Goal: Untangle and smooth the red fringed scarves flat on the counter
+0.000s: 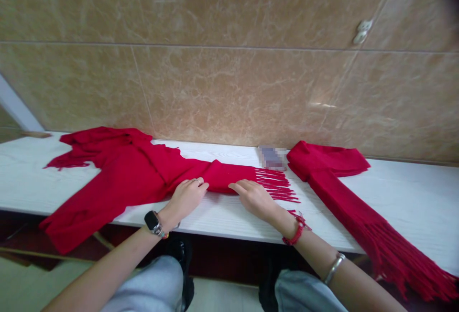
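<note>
A red fringed scarf (pixel 215 172) lies lengthwise on the white bench top, its fringe (pixel 274 185) spread to the right. Its left part is a loose, rumpled heap, with one corner hanging over the front edge. My left hand (pixel 188 196), wearing a ring and a watch, grips the scarf's near edge with fingers curled. Farther right along the same edge, just short of the fringe, my right hand (pixel 254 199) is closed on the fabric. The undersides of both grips are hidden.
A second red scarf (pixel 333 188) lies folded at the right, its fringe drooping past the front edge. Against the tiled wall (pixel 229 92) sits a small blurred box (pixel 271 157). A wall socket (pixel 363 31) is higher up. My knees are below the white bench top (pixel 229 221).
</note>
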The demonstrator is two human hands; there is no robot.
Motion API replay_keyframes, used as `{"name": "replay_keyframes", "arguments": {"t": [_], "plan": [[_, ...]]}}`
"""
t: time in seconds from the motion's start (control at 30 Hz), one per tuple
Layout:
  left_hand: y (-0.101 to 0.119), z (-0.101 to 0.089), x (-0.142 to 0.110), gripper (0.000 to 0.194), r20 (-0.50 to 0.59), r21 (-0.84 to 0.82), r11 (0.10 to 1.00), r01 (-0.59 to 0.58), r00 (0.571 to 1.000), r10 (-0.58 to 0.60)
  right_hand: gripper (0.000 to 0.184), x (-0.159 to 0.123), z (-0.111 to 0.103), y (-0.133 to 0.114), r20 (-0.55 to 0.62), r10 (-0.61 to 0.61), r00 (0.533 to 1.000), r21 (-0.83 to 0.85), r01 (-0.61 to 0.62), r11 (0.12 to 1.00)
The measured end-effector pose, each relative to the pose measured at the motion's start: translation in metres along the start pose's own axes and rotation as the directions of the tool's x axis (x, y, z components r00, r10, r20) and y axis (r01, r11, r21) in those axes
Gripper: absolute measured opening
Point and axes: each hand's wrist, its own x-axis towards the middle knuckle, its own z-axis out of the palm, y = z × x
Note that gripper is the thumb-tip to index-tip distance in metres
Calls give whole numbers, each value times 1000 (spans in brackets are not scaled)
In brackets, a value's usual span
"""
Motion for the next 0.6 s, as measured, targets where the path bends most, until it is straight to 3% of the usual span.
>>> {"name": "replay_keyframes", "arguments": {"t": [0.27,0.47,0.6], "plan": [[-5,11,-2,26,-54,-118,988,-98,994,93,12,-7,0,9,79,157,984,25,-159,987],[-4,7,-5,22,-92,-95,986,-134,988,126,17,-25,-7,23,77,57,995,-19,-56,998],[-8,8,-8,18,-120,-62,991,-120,986,112,19,-38,-13,35,36,64,997,-23,-63,998]]}}
